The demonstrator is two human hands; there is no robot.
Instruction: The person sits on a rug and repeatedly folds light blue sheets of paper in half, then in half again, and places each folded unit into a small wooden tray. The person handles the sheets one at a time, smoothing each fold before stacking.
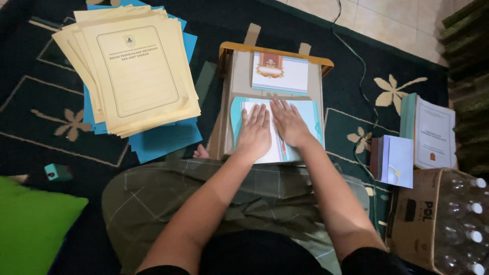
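The left hand (254, 133) lies flat and open, fingers spread, pressing down on a white booklet (275, 147) with a light blue cover under it. The right hand (289, 122) is flat and open too, just beside the left one, and holds nothing. The booklet sits on a small wooden board (230, 91) in front of the person's knees.

What could go wrong? I think the pages could slip sideways if one hand pushes harder than the other, and then the edges would not line up. The booklet could also slide off the board's near edge, since it already hangs close to the lap.

Biggest of the other things is the pile of pale yellow covers (132, 71) at the top left, each with a thin framed box and a tiny crest, lying on bright blue sheets (163, 140). Next comes a brown cardboard box (415, 219) at the bottom right, with clear bottles (466, 224) beside it. Above it lie a white book with a green spine (430, 132) and a pale purple book (397, 160). Smaller still is a white card with a red crest (280, 73) at the top of the board.
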